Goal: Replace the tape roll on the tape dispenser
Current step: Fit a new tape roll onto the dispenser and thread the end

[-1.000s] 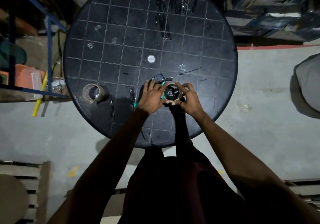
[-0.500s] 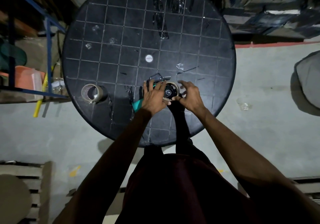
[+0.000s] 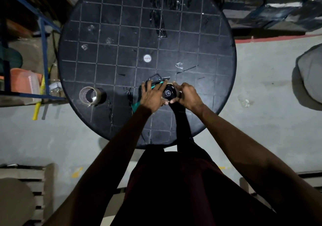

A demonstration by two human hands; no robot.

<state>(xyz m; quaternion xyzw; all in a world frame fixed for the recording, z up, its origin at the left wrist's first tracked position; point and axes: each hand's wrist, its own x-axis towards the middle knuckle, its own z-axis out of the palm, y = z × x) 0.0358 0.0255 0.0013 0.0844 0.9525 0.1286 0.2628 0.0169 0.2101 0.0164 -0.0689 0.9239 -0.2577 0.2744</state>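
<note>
A teal and black tape dispenser [image 3: 156, 80] lies on the round black table [image 3: 122, 33], mostly hidden under my hands. Its black hub [image 3: 168, 92] shows between them, ringed by a thin cardboard tape core. My left hand [image 3: 153, 96] lies over the dispenser's body, fingers spread, thumb at the hub's near edge. My right hand [image 3: 187, 95] grips the core's right side with curled fingers. A fuller brown tape roll [image 3: 90, 95] stands by itself at the table's left edge.
A small white disc [image 3: 147, 58] marks the table's centre, and scraps of clear tape [image 3: 179, 65] are stuck over the top. A blue metal rack [image 3: 43, 51] with an orange bin stands left. Concrete floor lies right, wooden slats lower left.
Both hands have stayed on the dispenser and core. My left hand slid further over the dispenser's body, and my right hand's fingers shifted round the core's right side.
</note>
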